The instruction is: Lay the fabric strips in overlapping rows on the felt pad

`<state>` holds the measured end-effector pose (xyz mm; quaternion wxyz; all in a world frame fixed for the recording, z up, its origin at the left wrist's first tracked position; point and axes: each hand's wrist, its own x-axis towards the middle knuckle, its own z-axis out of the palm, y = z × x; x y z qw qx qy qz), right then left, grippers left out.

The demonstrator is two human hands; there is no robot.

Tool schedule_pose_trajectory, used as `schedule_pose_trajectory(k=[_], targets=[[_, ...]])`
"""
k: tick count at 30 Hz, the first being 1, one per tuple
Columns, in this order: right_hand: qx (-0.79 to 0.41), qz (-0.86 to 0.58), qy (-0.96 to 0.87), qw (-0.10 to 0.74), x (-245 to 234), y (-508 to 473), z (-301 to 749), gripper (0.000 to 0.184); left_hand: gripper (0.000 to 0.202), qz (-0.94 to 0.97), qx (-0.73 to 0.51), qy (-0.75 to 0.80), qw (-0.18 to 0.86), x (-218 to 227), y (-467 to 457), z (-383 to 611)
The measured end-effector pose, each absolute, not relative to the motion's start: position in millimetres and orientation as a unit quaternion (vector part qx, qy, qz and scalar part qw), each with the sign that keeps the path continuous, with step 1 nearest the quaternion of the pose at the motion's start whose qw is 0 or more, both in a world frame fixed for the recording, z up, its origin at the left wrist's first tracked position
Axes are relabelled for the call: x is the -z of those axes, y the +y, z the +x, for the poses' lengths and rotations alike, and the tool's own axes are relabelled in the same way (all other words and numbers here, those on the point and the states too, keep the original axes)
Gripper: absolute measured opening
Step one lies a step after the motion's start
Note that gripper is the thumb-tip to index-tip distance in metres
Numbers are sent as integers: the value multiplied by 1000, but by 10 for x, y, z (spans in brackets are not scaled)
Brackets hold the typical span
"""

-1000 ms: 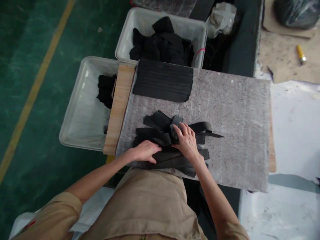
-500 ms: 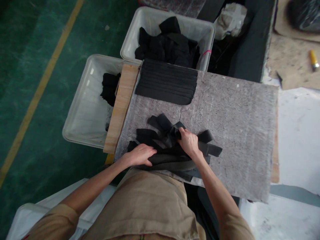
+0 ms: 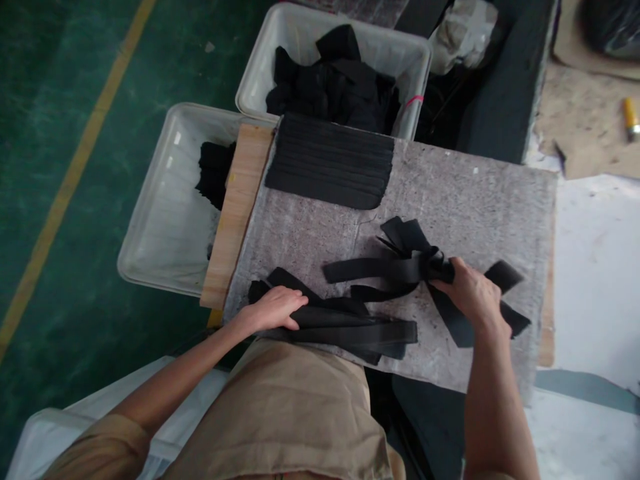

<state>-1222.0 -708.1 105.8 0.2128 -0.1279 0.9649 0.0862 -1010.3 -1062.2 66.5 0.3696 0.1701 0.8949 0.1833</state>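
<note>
My right hand (image 3: 470, 293) is closed around a bunch of black fabric strips (image 3: 395, 267), lifted off to the right over the grey felt board (image 3: 450, 193). Their loose ends fan out to both sides of my fist. Flat on the remaining pile of black strips (image 3: 345, 323) at the board's near edge rests my left hand (image 3: 273, 308), its fingers stretched out and pressing down. A neat stack of black strips (image 3: 330, 160) lies at the board's far edge.
Two white plastic bins stand to the left and beyond the board: the near bin (image 3: 160, 213) holds a few black pieces, the far bin (image 3: 300, 40) is heaped with them. A green floor with a yellow line lies left. A small yellow object (image 3: 631, 119) lies far right.
My right hand closed on a bunch of strips and pulled it to the right, away from the pile. My left hand stayed pressed on the pile.
</note>
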Motion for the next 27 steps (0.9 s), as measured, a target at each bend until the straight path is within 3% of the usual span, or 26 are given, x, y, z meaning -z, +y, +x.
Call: schedule_pose_trajectory(k=[5,9,12,16,21,24,25,27], targets=[[-126,-78,957,250,-935,-6713,-12382,68,39,162,-167,911,339,-673,-10594,-10075],[-136,-90,966,199,-1024,-6616,-12338,83,41,144,-168,914,339,-660,-10583,-10043],[-111,-111,981,116,-1180,-6730,-12259,70,43,124,-167,914,347,-627,-10582,-10034],[11,-171,985,33,-1220,-7120,-12212,45,47,117,-159,915,353,-659,-10561,-10081],[51,-369,918,134,-846,-7591,-12194,37,44,108,-136,929,328,-736,-10509,-10116],[30,-368,915,164,-732,-7643,-12175,18,45,102,-121,938,310,-737,-10500,-10084],[49,-360,916,169,-754,-7624,-12172,10,45,101,-118,940,305,-737,-10505,-10075],[146,-321,921,163,-880,-7561,-12172,12,48,94,-125,944,292,-749,-10528,-10076]])
